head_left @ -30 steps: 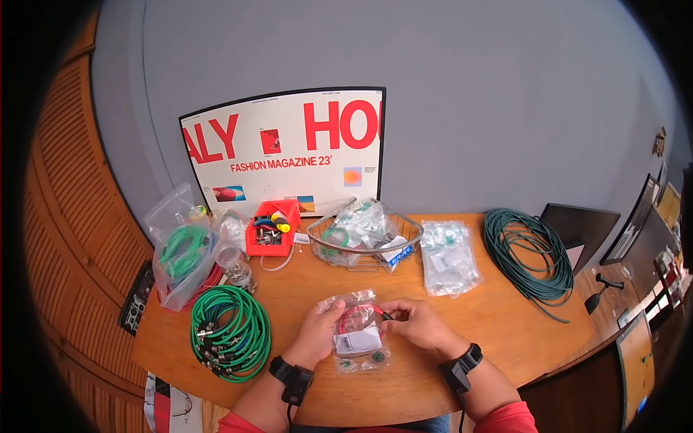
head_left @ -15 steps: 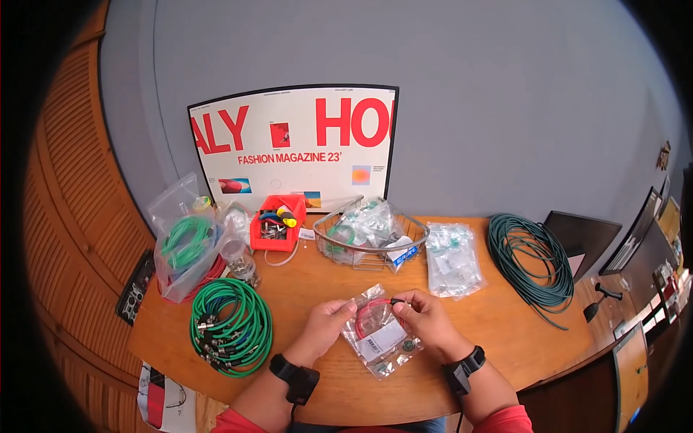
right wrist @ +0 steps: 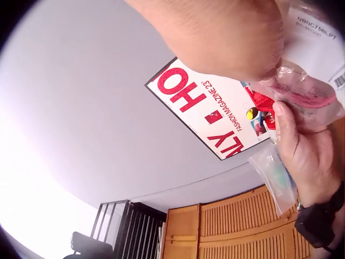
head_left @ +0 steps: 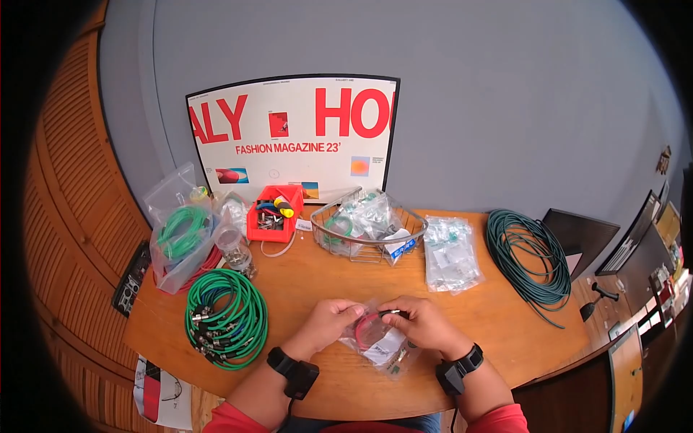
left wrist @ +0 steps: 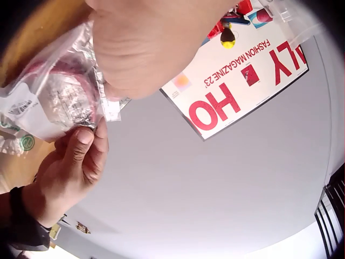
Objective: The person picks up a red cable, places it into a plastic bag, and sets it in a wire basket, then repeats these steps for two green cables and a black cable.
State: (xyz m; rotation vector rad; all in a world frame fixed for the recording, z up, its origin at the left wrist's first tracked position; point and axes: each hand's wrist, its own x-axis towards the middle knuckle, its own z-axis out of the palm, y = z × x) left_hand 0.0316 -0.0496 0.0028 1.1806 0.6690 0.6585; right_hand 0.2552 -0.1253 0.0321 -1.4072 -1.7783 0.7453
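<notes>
A clear plastic bag with a white printed label is held between both hands above the front of the table. A loop of red cable shows at the bag, seen through its plastic in the left wrist view. My left hand pinches the bag's left edge between thumb and fingers. At the upper right, my right hand pinches the cable's dark end, where a small metal tip sticks out by the fingers. Plastic partly covers the cable.
Coiled green cables lie left of the hands. Behind stand a jar, a red bin of tools and a wire basket with bagged parts. Flat clear bags and a dark green cable coil lie right.
The bag has turned, its lower end swinging right. My right hand has shifted slightly along the cable's end, and a metal tip now shows by its fingers. My left hand keeps its pinch.
</notes>
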